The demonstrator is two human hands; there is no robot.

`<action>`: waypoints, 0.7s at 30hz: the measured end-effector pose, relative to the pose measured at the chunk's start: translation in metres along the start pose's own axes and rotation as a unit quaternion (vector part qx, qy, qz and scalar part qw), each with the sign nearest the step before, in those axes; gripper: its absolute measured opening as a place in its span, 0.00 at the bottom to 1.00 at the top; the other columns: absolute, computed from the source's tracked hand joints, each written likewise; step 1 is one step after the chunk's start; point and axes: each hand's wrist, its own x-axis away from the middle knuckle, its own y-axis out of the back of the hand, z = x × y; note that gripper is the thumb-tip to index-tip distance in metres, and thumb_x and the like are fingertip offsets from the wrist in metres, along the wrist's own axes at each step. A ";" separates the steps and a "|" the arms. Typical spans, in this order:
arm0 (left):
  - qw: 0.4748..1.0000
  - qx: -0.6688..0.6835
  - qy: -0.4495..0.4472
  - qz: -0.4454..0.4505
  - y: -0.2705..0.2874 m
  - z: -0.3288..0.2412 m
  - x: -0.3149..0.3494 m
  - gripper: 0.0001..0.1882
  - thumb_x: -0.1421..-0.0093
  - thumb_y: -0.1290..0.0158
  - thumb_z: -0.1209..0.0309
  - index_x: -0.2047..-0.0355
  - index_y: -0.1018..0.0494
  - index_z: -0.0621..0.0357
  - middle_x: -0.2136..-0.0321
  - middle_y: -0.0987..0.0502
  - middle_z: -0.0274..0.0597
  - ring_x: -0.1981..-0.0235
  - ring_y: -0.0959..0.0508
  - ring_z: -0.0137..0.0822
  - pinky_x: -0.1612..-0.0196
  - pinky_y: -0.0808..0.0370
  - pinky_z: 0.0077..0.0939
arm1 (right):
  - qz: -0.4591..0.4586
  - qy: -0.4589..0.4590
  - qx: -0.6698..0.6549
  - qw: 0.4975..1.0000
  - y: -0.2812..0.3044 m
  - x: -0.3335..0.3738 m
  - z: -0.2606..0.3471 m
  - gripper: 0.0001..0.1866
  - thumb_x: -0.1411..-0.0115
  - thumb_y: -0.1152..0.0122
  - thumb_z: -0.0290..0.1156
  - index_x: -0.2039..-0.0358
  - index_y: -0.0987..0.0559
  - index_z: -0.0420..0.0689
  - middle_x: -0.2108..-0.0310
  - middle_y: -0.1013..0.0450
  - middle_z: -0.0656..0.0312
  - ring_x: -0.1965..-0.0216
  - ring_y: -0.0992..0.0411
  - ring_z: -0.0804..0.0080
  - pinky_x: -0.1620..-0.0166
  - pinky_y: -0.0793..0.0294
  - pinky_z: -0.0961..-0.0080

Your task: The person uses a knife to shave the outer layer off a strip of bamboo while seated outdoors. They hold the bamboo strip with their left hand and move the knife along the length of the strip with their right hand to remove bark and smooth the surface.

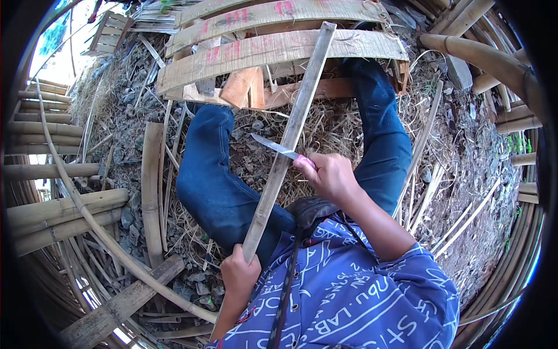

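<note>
A long bamboo strip (290, 125) slants from my lap up to a wooden crate (256, 49), its far end over the crate's slats. My left hand (240, 272) is wrapped round the strip's near end. In my right hand (330, 176) is a knife (273, 145) with a pink handle, held in a closed grip. The blade lies across the strip near its middle, pointing left. Whether the edge bites into the bamboo I cannot tell. My legs in blue jeans (218, 168) are spread on both sides of the strip.
Thin shavings (256, 180) cover the ground between my legs. Split bamboo pieces (152, 186) lie to the left, near a wooden plank (125, 302). Bamboo poles (482, 52) stand at the right. A small slatted crate (109, 32) is at the far left.
</note>
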 end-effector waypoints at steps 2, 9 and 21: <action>1.000 0.000 -0.003 0.005 -0.002 0.002 0.000 0.07 0.51 0.47 0.72 0.73 0.31 0.62 0.85 0.27 0.59 0.80 0.24 0.61 0.74 0.28 0.53 | -0.026 0.013 0.034 0.999 0.002 -0.007 -0.006 0.29 0.41 0.45 0.57 0.85 0.25 0.45 0.87 0.30 0.51 0.82 0.28 0.50 0.77 0.29 0.56; 0.997 0.056 0.011 0.051 0.001 0.016 0.019 0.07 0.51 0.49 0.73 0.72 0.32 0.63 0.84 0.28 0.61 0.79 0.24 0.62 0.74 0.28 0.54 | -0.230 -0.040 0.246 0.941 0.069 -0.096 -0.098 0.30 0.36 0.53 0.58 0.82 0.27 0.44 0.84 0.28 0.49 0.80 0.27 0.46 0.76 0.29 0.55; 0.997 0.065 0.021 0.041 0.000 0.031 0.025 0.06 0.53 0.51 0.75 0.73 0.32 0.64 0.85 0.29 0.61 0.79 0.25 0.63 0.75 0.29 0.54 | -0.201 -0.021 0.269 0.942 0.086 -0.118 -0.087 0.30 0.37 0.53 0.60 0.82 0.24 0.46 0.86 0.27 0.53 0.82 0.26 0.52 0.80 0.27 0.59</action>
